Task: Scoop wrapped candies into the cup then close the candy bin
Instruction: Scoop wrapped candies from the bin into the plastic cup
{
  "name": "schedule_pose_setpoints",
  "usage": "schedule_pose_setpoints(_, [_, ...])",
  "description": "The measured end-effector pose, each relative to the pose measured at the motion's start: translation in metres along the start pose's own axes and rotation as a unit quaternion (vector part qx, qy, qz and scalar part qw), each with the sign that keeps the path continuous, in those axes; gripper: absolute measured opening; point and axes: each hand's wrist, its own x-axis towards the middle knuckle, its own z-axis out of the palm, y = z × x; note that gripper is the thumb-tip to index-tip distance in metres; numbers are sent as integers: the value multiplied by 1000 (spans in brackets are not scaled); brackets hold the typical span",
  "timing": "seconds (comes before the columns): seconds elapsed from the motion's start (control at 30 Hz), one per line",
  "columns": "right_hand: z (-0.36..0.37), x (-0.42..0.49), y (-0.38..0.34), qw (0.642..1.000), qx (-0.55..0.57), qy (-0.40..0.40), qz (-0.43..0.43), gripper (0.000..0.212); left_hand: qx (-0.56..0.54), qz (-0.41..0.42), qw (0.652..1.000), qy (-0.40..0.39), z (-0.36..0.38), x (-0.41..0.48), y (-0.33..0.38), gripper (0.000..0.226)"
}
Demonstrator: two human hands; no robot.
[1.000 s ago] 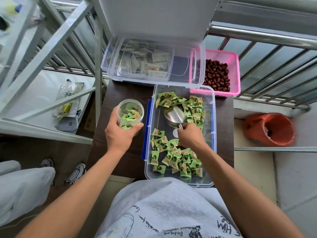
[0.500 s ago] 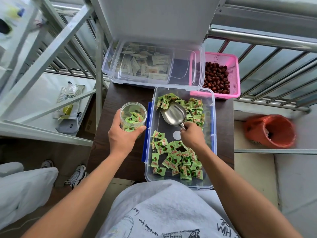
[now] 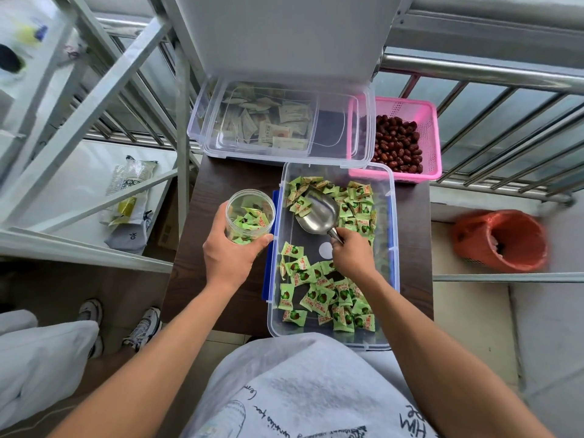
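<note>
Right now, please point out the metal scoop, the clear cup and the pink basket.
metal scoop [image 3: 317, 213]: head view, on the inside of its bowl.
clear cup [image 3: 252, 199]: head view, on its far inner wall.
pink basket [image 3: 401, 109]: head view, on its far mesh wall.

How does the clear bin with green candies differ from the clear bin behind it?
The near bin holds green candies and a scoop; the far bin holds pale flat packets. The near bin has blue latches; none show on the far bin. The near bin runs away from the person; the far bin lies crosswise. Both are clear plastic.
</note>
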Motion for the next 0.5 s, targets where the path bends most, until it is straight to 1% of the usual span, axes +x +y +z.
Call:
schedule_pose_setpoints(0.13, [-9, -7, 10, 996, 78, -40, 14, 31, 3, 9, 1000, 1, -1, 1, 1, 77])
schedule_pose_setpoints(0.23, [-17, -11, 16, 992, 115, -56, 25, 31, 7, 9, 1000, -3, 0, 0, 0, 78])
schedule_pose_setpoints(0.4, [-30, -20, 17, 987, 145, -68, 23, 29, 14, 17, 1000, -10, 2, -3, 4, 76])
schedule_pose_setpoints(0.5, [-36, -24, 16, 986, 152, -68, 19, 27, 18, 20, 1000, -11, 3, -4, 5, 78])
